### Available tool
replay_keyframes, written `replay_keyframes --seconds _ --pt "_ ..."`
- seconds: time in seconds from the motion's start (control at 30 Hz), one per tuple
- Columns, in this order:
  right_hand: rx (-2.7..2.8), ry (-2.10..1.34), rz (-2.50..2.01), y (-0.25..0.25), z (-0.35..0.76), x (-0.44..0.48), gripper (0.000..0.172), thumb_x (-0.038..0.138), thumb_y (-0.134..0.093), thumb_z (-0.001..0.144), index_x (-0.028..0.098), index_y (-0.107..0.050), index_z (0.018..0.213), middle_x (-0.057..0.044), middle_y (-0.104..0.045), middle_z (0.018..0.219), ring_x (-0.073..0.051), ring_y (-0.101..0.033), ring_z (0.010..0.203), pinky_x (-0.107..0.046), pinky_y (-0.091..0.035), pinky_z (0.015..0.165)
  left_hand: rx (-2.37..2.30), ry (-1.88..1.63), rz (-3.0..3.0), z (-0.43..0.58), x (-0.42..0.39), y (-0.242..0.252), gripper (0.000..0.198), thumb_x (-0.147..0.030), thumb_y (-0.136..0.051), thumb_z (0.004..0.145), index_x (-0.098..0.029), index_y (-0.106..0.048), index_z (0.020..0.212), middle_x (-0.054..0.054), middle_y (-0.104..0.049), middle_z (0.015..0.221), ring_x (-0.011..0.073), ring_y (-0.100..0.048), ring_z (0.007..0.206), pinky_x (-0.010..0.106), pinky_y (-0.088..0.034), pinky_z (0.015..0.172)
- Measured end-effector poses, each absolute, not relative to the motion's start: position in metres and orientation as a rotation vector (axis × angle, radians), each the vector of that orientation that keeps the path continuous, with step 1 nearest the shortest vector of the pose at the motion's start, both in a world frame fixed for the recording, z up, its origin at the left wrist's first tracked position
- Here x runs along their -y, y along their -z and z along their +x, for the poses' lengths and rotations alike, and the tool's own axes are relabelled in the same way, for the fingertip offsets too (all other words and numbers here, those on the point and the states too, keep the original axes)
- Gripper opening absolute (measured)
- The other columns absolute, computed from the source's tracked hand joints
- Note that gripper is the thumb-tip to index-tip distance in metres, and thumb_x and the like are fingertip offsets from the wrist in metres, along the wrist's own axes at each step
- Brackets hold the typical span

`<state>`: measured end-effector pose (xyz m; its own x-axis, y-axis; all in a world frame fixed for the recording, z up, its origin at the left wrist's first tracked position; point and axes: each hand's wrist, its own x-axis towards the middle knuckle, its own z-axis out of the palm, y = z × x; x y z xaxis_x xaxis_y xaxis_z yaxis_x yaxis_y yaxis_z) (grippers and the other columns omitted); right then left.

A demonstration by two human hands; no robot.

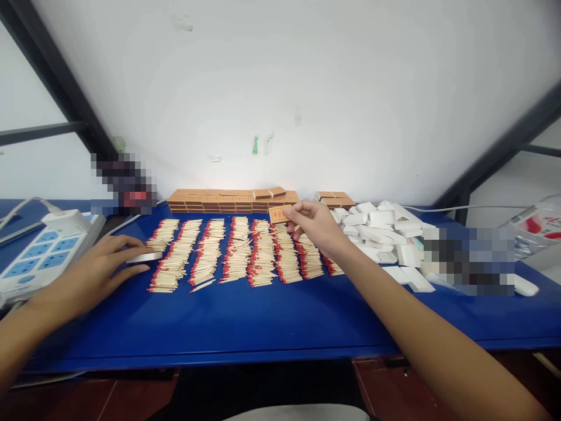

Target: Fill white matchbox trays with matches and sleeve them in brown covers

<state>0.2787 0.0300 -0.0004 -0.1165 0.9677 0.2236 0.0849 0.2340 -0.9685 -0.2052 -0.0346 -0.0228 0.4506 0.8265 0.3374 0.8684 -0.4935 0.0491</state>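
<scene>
My right hand (313,225) pinches an orange matchbox cover (279,214) with red lettering, raised over the far ends of the match rows. On the left, my left hand (111,263) grips a small white matchbox tray (144,257) between thumb and fingers, close to the leftmost matches. Red-tipped matches (236,251) lie in several rows across the blue table (245,321). Behind them, a long stack of orange matchboxes (210,199) runs along the wall. My right forearm partly covers the rows on the right.
A heap of white matchbox trays (381,228) sits at the right, in front of a shorter stack of matchboxes (335,199). At the left is a power strip (44,251) with a plugged-in cable. A plastic bag (534,225) stands far right. Blurred patches hide items on both sides.
</scene>
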Motion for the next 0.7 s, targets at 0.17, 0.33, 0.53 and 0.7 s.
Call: replay_keyframes --seconds 0.17,0.33,0.53,0.7 --pt "1.472 -1.053 -1.069 -0.002 0.279 -0.028 0.042 0.056 -0.086 0.081 0.020 -0.064 0.078 -0.002 -0.069 0.067 -0.014 -0.064 0.057 -0.025 -0.051 0.047 1.510 0.548 -2.544 -0.203 0.042 0.022 0.055 -0.067 -0.048 0.099 -0.024 -0.081 0.113 0.013 -0.071 0.118 0.0316 -0.068 0.108 0.049 -0.054 0.099" --pt "1.487 -1.058 -1.070 -0.002 0.278 -0.027 0.045 0.059 -0.086 0.080 0.021 -0.064 0.077 -0.002 -0.069 0.067 -0.014 -0.063 0.056 -0.025 -0.050 0.047 1.583 0.496 -2.549 -0.204 0.038 0.016 0.062 -0.073 -0.046 0.098 -0.025 -0.082 0.112 0.013 -0.071 0.122 0.0326 -0.067 0.111 0.049 -0.053 0.102" --pt "1.467 -1.046 -1.071 -0.002 0.278 -0.029 0.048 0.063 -0.087 0.077 0.020 -0.064 0.079 -0.003 -0.070 0.065 -0.014 -0.063 0.055 -0.025 -0.050 0.046 1.520 0.477 -2.499 -0.193 0.022 0.004 0.068 -0.073 -0.039 0.102 -0.021 -0.078 0.123 0.015 -0.069 0.126 0.0338 -0.061 0.120 0.052 -0.046 0.109" --pt "1.474 -1.041 -1.066 -0.002 0.279 -0.028 0.043 0.058 -0.085 0.081 0.020 -0.064 0.079 -0.003 -0.070 0.066 -0.013 -0.062 0.054 -0.025 -0.050 0.046 1.510 0.589 -2.358 -0.186 0.021 0.003 0.080 -0.078 -0.037 0.100 -0.012 -0.071 0.128 0.020 -0.068 0.123 0.0370 -0.059 0.121 0.056 -0.045 0.110"
